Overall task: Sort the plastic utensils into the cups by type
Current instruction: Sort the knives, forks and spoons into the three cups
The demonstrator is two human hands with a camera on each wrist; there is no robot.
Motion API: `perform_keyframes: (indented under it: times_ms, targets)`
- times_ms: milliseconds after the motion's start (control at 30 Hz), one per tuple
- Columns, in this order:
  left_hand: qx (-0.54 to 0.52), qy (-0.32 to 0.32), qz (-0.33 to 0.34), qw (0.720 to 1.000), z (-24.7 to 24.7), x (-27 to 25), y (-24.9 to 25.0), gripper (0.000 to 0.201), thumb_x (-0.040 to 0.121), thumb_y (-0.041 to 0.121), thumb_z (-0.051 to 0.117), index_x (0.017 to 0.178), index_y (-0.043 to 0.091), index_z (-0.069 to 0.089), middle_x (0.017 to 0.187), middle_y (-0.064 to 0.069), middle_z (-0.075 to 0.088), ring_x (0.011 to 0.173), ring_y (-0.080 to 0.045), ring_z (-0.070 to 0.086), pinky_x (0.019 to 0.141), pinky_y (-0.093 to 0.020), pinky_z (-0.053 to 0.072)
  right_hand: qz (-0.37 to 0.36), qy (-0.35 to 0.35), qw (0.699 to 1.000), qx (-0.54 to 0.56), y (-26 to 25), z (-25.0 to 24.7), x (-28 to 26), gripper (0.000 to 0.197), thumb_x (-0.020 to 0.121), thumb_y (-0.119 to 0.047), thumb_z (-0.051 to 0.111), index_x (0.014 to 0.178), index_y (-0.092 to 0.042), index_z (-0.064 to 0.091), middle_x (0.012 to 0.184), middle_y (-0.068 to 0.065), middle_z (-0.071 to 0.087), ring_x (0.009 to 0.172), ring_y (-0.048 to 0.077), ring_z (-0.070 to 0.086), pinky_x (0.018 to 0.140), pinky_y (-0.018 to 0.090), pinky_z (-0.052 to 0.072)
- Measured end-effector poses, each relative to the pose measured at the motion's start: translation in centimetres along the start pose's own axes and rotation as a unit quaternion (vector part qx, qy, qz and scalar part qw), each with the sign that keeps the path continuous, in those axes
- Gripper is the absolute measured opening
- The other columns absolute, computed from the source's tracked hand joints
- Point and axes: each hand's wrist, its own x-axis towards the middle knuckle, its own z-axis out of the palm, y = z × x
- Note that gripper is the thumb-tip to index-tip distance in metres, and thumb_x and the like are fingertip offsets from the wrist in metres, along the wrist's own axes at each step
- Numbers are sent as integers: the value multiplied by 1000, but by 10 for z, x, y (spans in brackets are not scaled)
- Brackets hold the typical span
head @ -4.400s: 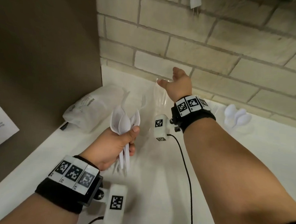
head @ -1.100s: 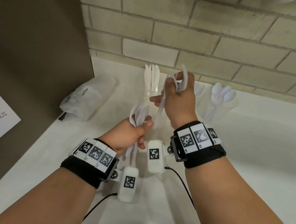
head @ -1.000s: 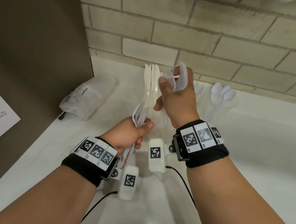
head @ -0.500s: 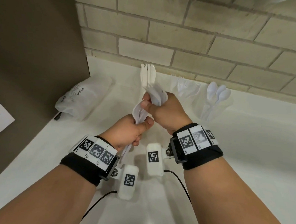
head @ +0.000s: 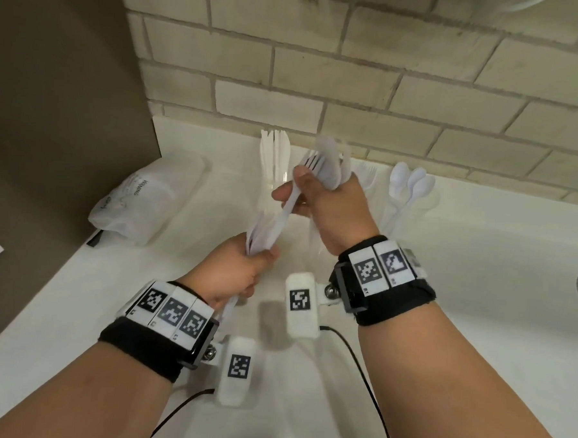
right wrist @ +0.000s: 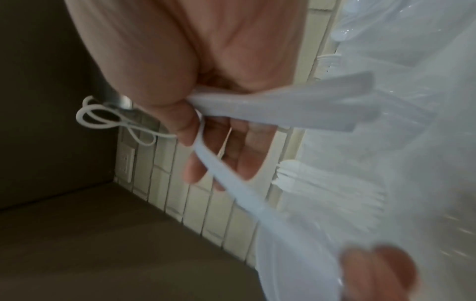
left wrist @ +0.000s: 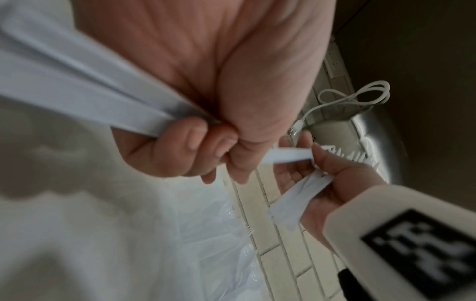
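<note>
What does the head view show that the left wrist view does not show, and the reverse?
Only the head view shows the knives and spoons standing in clear cups by the brick wall, and the fork tines. Only the left wrist view shows a looped white cable and the handle ends below the left fist. Both show the left hand gripping a bundle and the right hand pinching the fork's handle while holding others.

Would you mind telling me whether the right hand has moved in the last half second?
Yes. The right hand has risen away from the left hand, drawing a fork up level with the knives standing in their cup.
</note>
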Motion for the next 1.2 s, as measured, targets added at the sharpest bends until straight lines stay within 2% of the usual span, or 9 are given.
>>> perform_keyframes:
  times_ms: [67,200,267,500,633,800,1067,1133,1200]
  targets:
    - [-23,-2,6,1000,-1,-1,0,20,93,32,58,92,12,54,56,2,37,46,-13,31,44,-26,30,-21,54,997,42,-10,-12,16,25,96,-4,50,117,8,51,63,6,63,60,25,70,66,41,60]
    - [-130,-19,1,991,0,-6,5,18,97,16,50,111,6,57,68,0,44,49,-9,39,47,-25,35,-96,150,983,-33,-29,-42,58,43,90,-13,60,130,-4,47,77,6,59,51,17,60,56,25,52]
    - [-175,-34,-2,984,-1,-7,7,19,97,12,48,111,3,58,67,-2,46,51,-11,41,50,-26,36,-106,168,980,-32,-26,-51,78,43,87,-15,66,126,-3,52,81,4,61,55,12,60,61,26,53]
    - [-176,-18,-18,984,-2,-4,7,19,97,16,49,100,1,61,61,-3,53,52,-15,50,57,-30,51,-48,222,974,-11,27,-68,119,47,81,-22,73,121,-1,57,92,11,68,72,17,66,70,29,53]
    - [-167,-11,-17,986,-4,-3,7,19,97,16,49,100,2,61,61,-2,52,51,-16,49,58,-32,49,7,204,979,3,48,-73,122,58,65,-26,86,115,-10,60,97,5,71,91,21,68,89,41,55]
    - [-162,-9,-18,987,-3,-2,9,18,97,16,49,99,3,61,59,-1,51,51,-15,49,58,-31,49,-27,191,981,-1,37,-77,128,68,66,-7,85,119,-26,47,107,4,63,92,11,65,79,19,52]
    - [-150,-7,-14,989,1,-3,12,21,98,18,49,96,2,63,63,-4,53,55,-17,52,66,-32,52,-79,234,960,-131,25,-67,106,19,90,-4,58,108,-7,65,93,-1,64,85,10,60,74,9,48]
    - [-140,-9,-12,990,3,-3,14,23,98,20,49,95,2,63,63,-5,55,55,-17,55,68,-33,52,-79,184,973,-115,12,-54,83,11,91,-9,60,96,-16,66,90,-3,65,76,10,61,70,21,52]
    - [-123,-15,-3,992,5,-3,18,25,98,23,48,93,4,63,63,-4,56,54,-16,56,65,-32,52,-44,57,989,-133,1,-39,53,6,91,-19,62,91,-24,66,91,-2,67,63,10,60,58,28,49]
